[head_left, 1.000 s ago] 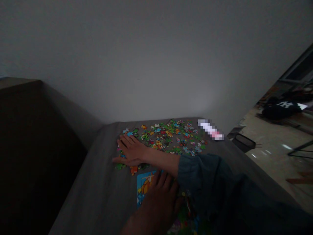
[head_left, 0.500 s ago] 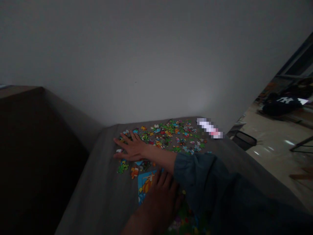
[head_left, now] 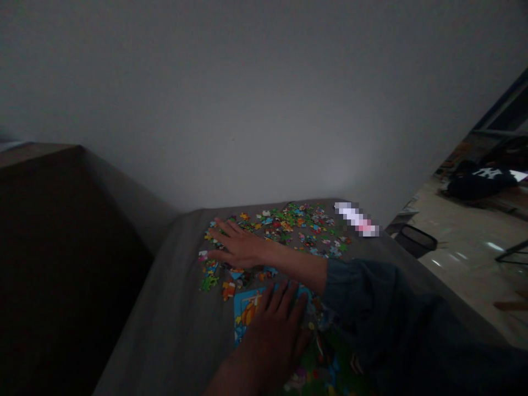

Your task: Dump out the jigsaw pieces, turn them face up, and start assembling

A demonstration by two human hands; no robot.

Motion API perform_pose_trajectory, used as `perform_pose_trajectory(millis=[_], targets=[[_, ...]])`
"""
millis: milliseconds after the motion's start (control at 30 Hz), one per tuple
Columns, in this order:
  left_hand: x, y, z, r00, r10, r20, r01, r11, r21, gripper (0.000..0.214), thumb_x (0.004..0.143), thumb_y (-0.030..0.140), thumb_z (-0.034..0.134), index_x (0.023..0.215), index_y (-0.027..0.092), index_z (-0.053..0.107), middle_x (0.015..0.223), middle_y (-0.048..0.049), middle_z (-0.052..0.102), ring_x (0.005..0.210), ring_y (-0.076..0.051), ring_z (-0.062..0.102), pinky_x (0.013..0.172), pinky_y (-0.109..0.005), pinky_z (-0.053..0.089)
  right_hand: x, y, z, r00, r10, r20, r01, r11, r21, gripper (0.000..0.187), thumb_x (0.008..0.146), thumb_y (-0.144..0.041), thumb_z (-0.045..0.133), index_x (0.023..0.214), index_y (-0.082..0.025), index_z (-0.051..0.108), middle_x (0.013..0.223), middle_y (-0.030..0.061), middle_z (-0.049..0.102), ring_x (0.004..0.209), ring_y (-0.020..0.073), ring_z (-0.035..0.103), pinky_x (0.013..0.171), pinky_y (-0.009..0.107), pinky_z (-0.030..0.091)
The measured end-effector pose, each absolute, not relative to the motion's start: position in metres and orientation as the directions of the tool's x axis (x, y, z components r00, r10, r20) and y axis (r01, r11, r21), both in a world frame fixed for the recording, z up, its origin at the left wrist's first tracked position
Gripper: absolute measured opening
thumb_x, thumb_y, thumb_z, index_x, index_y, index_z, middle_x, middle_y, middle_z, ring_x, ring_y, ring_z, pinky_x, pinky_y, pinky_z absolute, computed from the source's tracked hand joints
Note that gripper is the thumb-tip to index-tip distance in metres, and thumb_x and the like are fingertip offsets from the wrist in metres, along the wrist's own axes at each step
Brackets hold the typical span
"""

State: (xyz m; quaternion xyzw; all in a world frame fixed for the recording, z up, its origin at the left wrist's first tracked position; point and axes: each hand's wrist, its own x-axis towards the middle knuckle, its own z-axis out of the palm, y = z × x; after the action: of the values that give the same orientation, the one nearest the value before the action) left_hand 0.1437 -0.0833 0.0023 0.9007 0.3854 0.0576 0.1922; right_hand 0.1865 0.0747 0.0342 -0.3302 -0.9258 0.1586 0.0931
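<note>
The right hand point(head_left: 239, 247) is lying open, fingers spread, on loose jigsaw pieces point(head_left: 284, 231) near the far left corner of the grey fabric worktop point(head_left: 165, 313); the open left hand point(head_left: 274, 341) is resting nearer, on a blue picture board point(head_left: 247, 311).

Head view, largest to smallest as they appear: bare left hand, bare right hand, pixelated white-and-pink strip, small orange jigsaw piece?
1. Bare left hand and bare right hand: similar; the left is nearer the camera, so unranked.
2. Pixelated white-and-pink strip
3. Small orange jigsaw piece
</note>
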Motion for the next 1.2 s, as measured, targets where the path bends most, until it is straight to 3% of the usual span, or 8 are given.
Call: perform_pose_trajectory(millis=[133,300,467,633,700,933,1067,1200], targets=[[0.143,-0.082,0.003,0.7,0.711,-0.07,0.674,-0.624,0.395,0.062,0.108,0.055,0.022,0.161,0.023,0.03,0.17,-0.0102,0.019,0.158,-0.03,0.015,0.128,-0.057,0.016,0.234,0.086,0.06,-0.772,0.619,0.145,0.566,0.773,-0.287,0.071,0.104,-0.059,0.038,0.16,-0.015,0.033,0.168,0.0113,0.025,0.156,0.0265,0.024,0.129,0.043,0.02],[0.147,-0.082,0.008,0.698,0.702,-0.143,0.7,-0.624,0.347,0.062,0.107,0.054,0.027,0.161,0.022,0.03,0.17,-0.0101,0.018,0.157,-0.031,0.015,0.127,-0.059,0.018,0.337,0.088,0.079,-0.685,0.687,0.242,0.644,0.726,-0.241,0.066,0.104,-0.058,0.039,0.155,-0.017,0.041,0.159,0.013,0.045,0.147,0.0253,0.042,0.124,0.048,0.032],[0.139,-0.071,0.013,0.669,0.742,-0.033,0.708,-0.624,0.33,0.06,0.108,0.055,0.025,0.159,0.025,0.035,0.168,-0.0072,0.03,0.154,-0.028,0.03,0.124,-0.056,0.03,0.434,0.057,0.055,-0.552,0.78,0.294,0.734,0.622,-0.271,0.058,0.102,-0.057,0.042,0.151,-0.026,0.047,0.152,0.0105,0.053,0.142,0.027,0.049,0.118,0.055,0.039],[0.102,-0.035,-0.001,0.381,0.911,0.158,0.885,-0.409,0.223,0.071,0.106,0.058,0.015,0.16,0.013,0.032,0.169,-0.0115,0.024,0.155,-0.029,0.025,0.125,-0.055,0.028,0.485,0.03,0.019,-0.385,0.849,0.362,0.762,0.514,-0.394,0.051,0.102,-0.054,0.045,0.141,-0.024,0.058,0.142,0.0125,0.062,0.132,0.0289,0.058,0.11,0.058,0.048],[0.089,-0.022,-0.01,0.278,0.951,0.132,0.938,-0.299,0.175,0.08,0.104,0.06,0.014,0.16,0.004,0.027,0.169,-0.0165,0.018,0.157,-0.031,0.018,0.126,-0.056,0.023,0.492,0.028,0.012,-0.351,0.857,0.378,0.755,0.498,-0.427,0.048,0.102,-0.052,0.045,0.137,-0.024,0.061,0.138,0.0131,0.065,0.128,0.0284,0.061,0.107,0.057,0.05],[0.074,0.003,-0.018,0.224,0.972,-0.067,0.974,-0.22,0.062,0.075,0.104,0.056,0.011,0.164,0.011,0.014,0.17,-0.0066,0.008,0.158,-0.025,0.01,0.128,-0.052,0.015,0.487,0.033,0.011,-0.438,0.821,0.367,0.741,0.56,-0.37,0.04,0.102,-0.038,0.045,0.138,-0.026,0.061,0.135,0.009,0.066,0.129,0.0245,0.059,0.111,0.053,0.047],[0.068,0.01,-0.013,0.158,0.986,-0.055,0.987,-0.158,-0.009,0.072,0.104,0.049,0.009,0.164,0.01,0.017,0.17,-0.0086,0.013,0.158,-0.031,0.01,0.125,-0.061,0.016,0.493,0.04,0.002,-0.425,0.833,0.355,0.771,0.538,-0.342,0.042,0.102,-0.037,0.044,0.139,-0.023,0.061,0.14,0.0101,0.063,0.136,0.0256,0.053,0.118,0.054,0.039],[0.07,0.01,-0.009,0.163,0.985,-0.054,0.984,-0.167,-0.068,0.072,0.104,0.047,0.012,0.163,0.007,0.019,0.17,-0.0121,0.019,0.157,-0.032,0.016,0.124,-0.059,0.021,0.493,0.042,-0.006,-0.425,0.85,0.311,0.796,0.514,-0.319,0.052,0.104,-0.047,0.04,0.149,-0.022,0.051,0.155,0.0123,0.049,0.15,0.0304,0.036,0.12,0.06,0.032]])
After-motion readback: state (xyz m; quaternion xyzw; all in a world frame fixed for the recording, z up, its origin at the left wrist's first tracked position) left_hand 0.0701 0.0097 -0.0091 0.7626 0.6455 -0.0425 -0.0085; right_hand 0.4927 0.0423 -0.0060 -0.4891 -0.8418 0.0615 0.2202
